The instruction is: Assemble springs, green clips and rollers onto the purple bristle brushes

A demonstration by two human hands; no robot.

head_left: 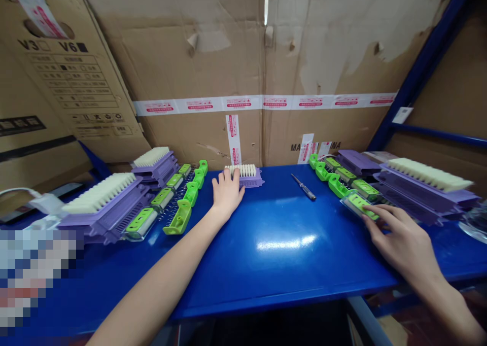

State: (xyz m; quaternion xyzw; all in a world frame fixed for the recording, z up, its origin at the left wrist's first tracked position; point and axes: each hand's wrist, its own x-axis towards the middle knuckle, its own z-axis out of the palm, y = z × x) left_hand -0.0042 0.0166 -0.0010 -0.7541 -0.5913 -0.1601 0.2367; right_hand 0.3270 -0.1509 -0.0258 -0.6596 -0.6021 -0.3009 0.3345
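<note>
Towards the back of the blue table, my left hand (227, 193) has its fingers over the left end of a purple brush (253, 177) with cream bristles facing up. The thumb lies at the brush's front side, and the hand covers that end. On the right, my right hand (403, 237) pinches a green and clear plastic piece (356, 203) between thumb and fingers, at the near end of a row of similar pieces (344, 174). Bright green brackets (338, 185) lie in a line just left of that row. A screwdriver (304, 187) lies between my hands.
Purple brushes (101, 199) stand stacked on the left, beside another row of green and clear pieces (162, 199), springs and green brackets (178, 217). More purple brushes (414, 188) are stacked at right. Cardboard (198, 57) walls the back; a blue post (422, 57) rises at right.
</note>
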